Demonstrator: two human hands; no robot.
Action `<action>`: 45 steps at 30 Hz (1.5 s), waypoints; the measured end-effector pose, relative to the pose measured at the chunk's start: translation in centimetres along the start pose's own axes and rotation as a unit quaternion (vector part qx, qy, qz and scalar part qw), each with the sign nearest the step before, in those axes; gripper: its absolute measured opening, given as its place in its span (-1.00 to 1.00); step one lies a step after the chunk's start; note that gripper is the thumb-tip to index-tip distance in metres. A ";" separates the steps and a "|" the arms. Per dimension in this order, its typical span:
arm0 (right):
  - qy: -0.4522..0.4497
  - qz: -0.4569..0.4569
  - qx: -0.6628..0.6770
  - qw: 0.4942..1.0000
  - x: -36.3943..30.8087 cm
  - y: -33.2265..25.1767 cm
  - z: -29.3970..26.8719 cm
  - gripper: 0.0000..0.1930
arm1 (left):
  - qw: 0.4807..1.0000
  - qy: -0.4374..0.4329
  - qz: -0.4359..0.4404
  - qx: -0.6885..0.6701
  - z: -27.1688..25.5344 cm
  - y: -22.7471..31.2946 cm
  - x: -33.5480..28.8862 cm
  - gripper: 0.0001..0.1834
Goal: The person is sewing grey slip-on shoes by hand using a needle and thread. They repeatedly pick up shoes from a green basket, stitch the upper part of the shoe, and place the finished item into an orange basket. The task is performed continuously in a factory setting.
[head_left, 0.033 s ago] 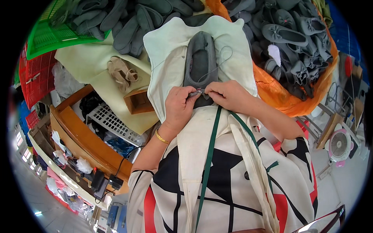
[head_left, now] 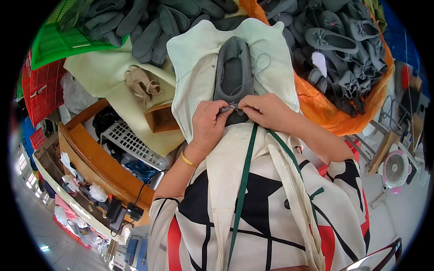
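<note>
A grey fabric slip-on shoe (head_left: 233, 83) lies on a white cloth (head_left: 190, 45) over my lap, its opening facing up. At its near end my left hand (head_left: 210, 124) is closed, pinching a small piece of grey fabric (head_left: 224, 109). My right hand (head_left: 262, 110) meets it there, thumb and forefinger pinched together. Between the fingertips sits a tiny shiny piece (head_left: 233, 106), too small to name. A thin dark thread (head_left: 262, 68) loops over the shoe's right side and runs toward the fingers. What the right fingertips hold is hidden.
Grey shoes, several with bows (head_left: 332, 39), fill an orange sack (head_left: 312, 97) at the far right. More grey shoes (head_left: 169, 22) lie at the far left by a green basket (head_left: 74, 43). Beige sandals (head_left: 141, 85), an open wooden box (head_left: 162, 119) and a white crate (head_left: 131, 140) stand left; a fan (head_left: 394, 167) stands right.
</note>
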State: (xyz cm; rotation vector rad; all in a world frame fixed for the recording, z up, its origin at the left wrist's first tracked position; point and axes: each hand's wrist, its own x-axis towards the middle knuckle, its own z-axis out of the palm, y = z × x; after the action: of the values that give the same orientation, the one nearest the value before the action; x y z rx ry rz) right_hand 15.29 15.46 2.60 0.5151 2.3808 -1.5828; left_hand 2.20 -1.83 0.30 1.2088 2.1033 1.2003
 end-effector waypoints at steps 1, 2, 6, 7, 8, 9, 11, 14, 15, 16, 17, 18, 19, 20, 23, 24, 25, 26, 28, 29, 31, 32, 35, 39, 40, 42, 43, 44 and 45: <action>0.002 -0.007 -0.005 1.000 0.0 0.1 0.0 -0.84 | 1.000 0.001 0.003 0.000 0.0 0.0 0.0 -0.83; 0.003 -0.013 -0.011 1.000 0.0 0.2 0.1 -0.84 | 1.000 0.001 0.002 0.001 0.0 0.0 0.0 -0.82; 0.006 -0.027 -0.029 0.999 0.3 0.3 0.1 -0.84 | 1.000 0.004 0.005 0.002 0.1 0.0 0.1 -0.83; 0.013 -0.030 -0.030 0.999 0.3 0.3 0.2 -0.86 | 1.000 0.005 0.007 0.002 0.2 0.0 0.1 -0.84; 0.021 -0.035 -0.031 0.999 0.5 0.4 0.5 -0.87 | 1.000 0.006 0.001 -0.003 0.2 0.0 0.2 -0.84; 0.029 -0.040 -0.031 0.998 0.6 0.5 0.7 -0.88 | 1.000 0.008 -0.005 -0.008 0.3 0.0 0.1 -0.84; 0.029 -0.025 -0.056 0.998 0.7 0.2 1.1 -0.90 | 1.000 0.010 -0.019 -0.004 0.3 -0.3 0.1 -0.83; 0.028 0.013 -0.075 0.997 0.6 -0.2 2.0 -0.91 | 0.998 0.032 -0.047 0.020 1.0 -0.5 -0.6 -0.83; 0.029 0.014 -0.075 0.997 1.0 -0.6 2.2 -0.91 | 0.998 0.029 -0.043 0.038 1.1 -0.7 -0.8 -0.83; 0.015 0.021 -0.072 0.997 1.4 -1.4 1.9 -0.89 | 0.998 0.045 -0.027 0.035 0.9 -0.3 -0.5 -0.84; 0.000 0.020 -0.069 0.997 1.5 -1.9 1.8 -0.86 | 0.998 0.049 -0.025 0.035 0.7 -0.1 -0.6 -0.87; -0.004 0.046 -0.071 0.996 1.8 -1.9 2.0 -0.85 | 0.999 0.024 -0.025 0.042 0.6 -0.4 -0.6 -0.88; 0.005 0.036 -0.082 0.996 2.0 -1.7 2.1 -0.85 | 0.999 0.020 -0.004 0.043 0.3 -0.3 -0.3 -0.88; 0.014 0.013 -0.075 0.997 2.0 -1.3 2.2 -0.85 | 0.999 0.023 -0.006 0.037 0.0 -0.2 -0.1 -0.88; 0.020 -0.010 -0.057 0.998 1.7 -0.3 2.5 -0.87 | 0.999 0.044 -0.017 0.011 -0.3 0.2 -0.6 -0.86; 0.020 -0.005 -0.054 0.998 1.5 -0.3 2.5 -0.87 | 0.999 0.038 -0.028 0.019 -0.3 0.3 -0.8 -0.85; 0.021 0.000 -0.050 0.999 1.4 -0.4 2.5 -0.87 | 0.998 0.030 -0.038 0.027 -0.4 0.4 -1.0 -0.84; 0.020 0.007 -0.046 0.999 1.3 -0.4 2.6 -0.87 | 0.998 0.026 -0.046 0.024 -0.6 0.5 -1.0 -0.85; 0.034 0.006 -0.028 0.999 1.3 -0.2 2.8 -0.87 | 0.998 0.026 -0.055 0.016 -0.4 0.5 -0.9 -0.85; 0.041 0.006 -0.019 0.999 1.3 -0.1 2.9 -0.87 | 0.998 0.024 -0.060 0.012 -0.4 0.5 -0.9 -0.84; 0.035 0.032 0.013 0.999 1.5 -0.1 2.7 -0.85 | 0.996 0.029 -0.077 -0.017 -0.1 0.1 -1.0 -0.85; 0.023 0.062 0.042 0.997 1.6 -0.1 2.7 -0.84 | 0.996 0.029 -0.084 -0.028 0.0 -0.1 -1.2 -0.85; 0.010 0.115 0.100 0.988 1.9 -0.7 2.2 -0.81 | 0.996 0.025 -0.075 -0.044 -0.1 -0.2 -1.3 -0.85; 0.018 0.137 0.105 0.985 2.1 -1.6 2.2 -0.79 | 0.997 0.020 -0.056 -0.047 -0.2 0.1 -1.2 -0.84; 0.036 0.114 0.108 0.987 2.6 -1.5 2.5 -0.78 | 0.998 0.025 -0.047 -0.043 -0.3 -0.3 -0.9 -0.84; 0.007 0.129 0.133 0.983 2.9 -1.6 2.2 -0.78 | 0.999 0.020 -0.028 -0.037 0.5 -0.5 -1.2 -0.83; -0.004 0.149 0.145 0.978 2.8 -1.6 1.7 -0.79 | 1.000 0.007 -0.011 -0.027 0.7 -0.9 -1.4 -0.79; -0.037 0.167 0.162 0.972 2.8 -1.7 1.0 -0.81 | 1.000 -0.007 0.009 -0.007 0.7 -0.9 -1.3 -0.77; -0.071 0.189 0.184 0.962 3.0 -1.9 0.3 -0.84 | 0.999 0.003 0.044 -0.002 0.7 -0.5 -1.1 -0.74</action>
State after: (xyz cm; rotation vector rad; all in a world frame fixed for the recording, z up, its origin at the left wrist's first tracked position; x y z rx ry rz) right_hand 11.79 14.95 2.88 0.8387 1.7555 -1.8055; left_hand 2.99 -2.53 -0.53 1.3105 2.0694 1.2483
